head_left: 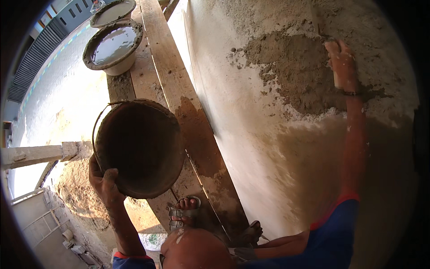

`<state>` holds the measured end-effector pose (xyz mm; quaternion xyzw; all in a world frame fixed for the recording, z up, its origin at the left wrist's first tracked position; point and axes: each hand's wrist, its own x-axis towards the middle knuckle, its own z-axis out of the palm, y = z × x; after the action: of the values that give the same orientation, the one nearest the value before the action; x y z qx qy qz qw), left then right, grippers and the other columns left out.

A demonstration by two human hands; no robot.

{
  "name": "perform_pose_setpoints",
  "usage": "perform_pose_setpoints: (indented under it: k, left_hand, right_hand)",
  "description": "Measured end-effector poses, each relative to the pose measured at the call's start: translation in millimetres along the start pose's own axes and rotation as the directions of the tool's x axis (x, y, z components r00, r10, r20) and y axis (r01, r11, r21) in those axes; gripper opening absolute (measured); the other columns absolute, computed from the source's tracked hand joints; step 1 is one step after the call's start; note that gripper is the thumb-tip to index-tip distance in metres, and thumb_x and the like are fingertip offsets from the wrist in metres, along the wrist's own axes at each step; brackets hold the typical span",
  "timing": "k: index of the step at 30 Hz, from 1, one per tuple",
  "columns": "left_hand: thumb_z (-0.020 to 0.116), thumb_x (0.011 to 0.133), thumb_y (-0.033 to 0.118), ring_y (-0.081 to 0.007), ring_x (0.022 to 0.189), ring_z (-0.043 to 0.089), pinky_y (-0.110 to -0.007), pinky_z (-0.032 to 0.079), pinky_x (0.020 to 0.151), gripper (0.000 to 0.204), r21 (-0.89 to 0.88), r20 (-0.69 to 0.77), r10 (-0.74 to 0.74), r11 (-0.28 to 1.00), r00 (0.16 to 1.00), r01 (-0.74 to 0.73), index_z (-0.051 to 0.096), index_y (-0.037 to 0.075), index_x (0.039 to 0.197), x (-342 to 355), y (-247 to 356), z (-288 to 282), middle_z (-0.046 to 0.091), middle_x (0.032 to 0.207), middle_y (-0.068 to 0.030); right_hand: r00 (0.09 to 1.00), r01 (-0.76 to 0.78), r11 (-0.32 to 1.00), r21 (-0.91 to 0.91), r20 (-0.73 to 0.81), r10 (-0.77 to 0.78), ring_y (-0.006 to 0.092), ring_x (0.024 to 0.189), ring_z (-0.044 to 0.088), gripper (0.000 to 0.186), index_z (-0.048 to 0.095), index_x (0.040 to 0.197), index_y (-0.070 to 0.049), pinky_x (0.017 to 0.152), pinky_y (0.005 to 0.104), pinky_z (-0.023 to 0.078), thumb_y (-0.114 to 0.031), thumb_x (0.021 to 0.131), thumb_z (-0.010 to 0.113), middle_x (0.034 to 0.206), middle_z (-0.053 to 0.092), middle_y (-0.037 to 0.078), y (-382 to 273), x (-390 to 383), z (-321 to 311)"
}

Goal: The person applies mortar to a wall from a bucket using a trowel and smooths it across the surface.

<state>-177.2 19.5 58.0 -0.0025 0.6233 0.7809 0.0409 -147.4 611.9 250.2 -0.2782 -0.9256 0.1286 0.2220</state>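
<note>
The left hand (106, 186) pinches the lower-left rim of a round mortar bucket (139, 150), thumb over the edge and fingers behind it. The bucket is tipped so its dark mouth faces up toward the wearer, over the planks; from here I can't tell how much is inside. Its thin wire handle (94, 130) bows out on the left side.

The right hand (344, 60) is out at full reach on the other side, curled around the grip of what looks like a trowel (316, 20), its blade seen nearly edge-on near the wall. A dark band circles that wrist. Just beside the hand, a rough patch of wet mortar (291, 71) clings to the pale wall (255, 148).

Below, a sandalled foot (183, 210) rests on stained wooden planks (204, 148), close to a bent knee (197, 251). The sleeves (331, 233) are blue with red trim.

Farther along the planks sits a mortar-crusted bucket (121, 67) of cloudy water, with another bucket (101, 24) just behind it. Off to the left a timber beam (36, 156) juts across above a sandy heap (80, 193), and beyond lie bright paving (45, 112) and a dark slatted fence (33, 58).
</note>
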Motion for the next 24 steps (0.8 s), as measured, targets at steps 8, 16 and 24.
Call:
perform_pose_setpoints:
  k: [8, 16, 24]
  left_hand:
    - [0.058, 0.066, 0.004, -0.0251, 0.107, 0.062, -0.036, 0.049, 0.098, 0.061, -0.011, -0.016, -0.005, 1.0, 1.0, 0.005, 0.051, -0.008, 0.125, -0.2, -21.3, 29.2, 0.063, 0.116, -0.0176]
    - [0.056, 0.066, 0.001, -0.0248, 0.108, 0.062, -0.037, 0.047, 0.1, 0.061, -0.026, -0.005, -0.018, 1.0, 1.0, 0.017, 0.051, -0.01, 0.126, -10.5, -24.2, 15.3, 0.061, 0.118, -0.0169]
    - [0.052, 0.065, -0.001, -0.0243, 0.109, 0.061, -0.036, 0.046, 0.101, 0.064, 0.072, -0.116, -0.057, 0.995, 0.992, 0.066, 0.049, -0.009, 0.128, -11.1, -30.7, 1.3, 0.06, 0.119, -0.0165]
  right_hand:
    - [0.887, -0.267, 0.956, 0.117, 0.417, 0.197, 0.0098, 0.059, 0.055, 0.049, 0.053, 0.127, 0.002, 0.053, 0.0285, 0.048, -0.026, 0.09, 0.066, 0.078, 0.059, 0.005, -37.1, -121.1, 16.6]
    - [0.683, -0.336, 0.917, 0.214, 0.726, 0.081, 0.0179, 0.056, 0.06, 0.036, 0.057, 0.112, 0.002, 0.053, 0.0331, 0.05, -0.021, 0.085, 0.063, 0.079, 0.061, 0.013, -7.3, -202.6, 183.2]
    - [0.656, -0.426, 0.904, 0.025, 0.697, 0.29, 0.0231, 0.057, 0.062, 0.029, 0.056, 0.105, 0.002, 0.059, 0.0372, 0.054, -0.023, 0.09, 0.054, 0.077, 0.063, 0.014, 35.5, -177.9, 281.8]
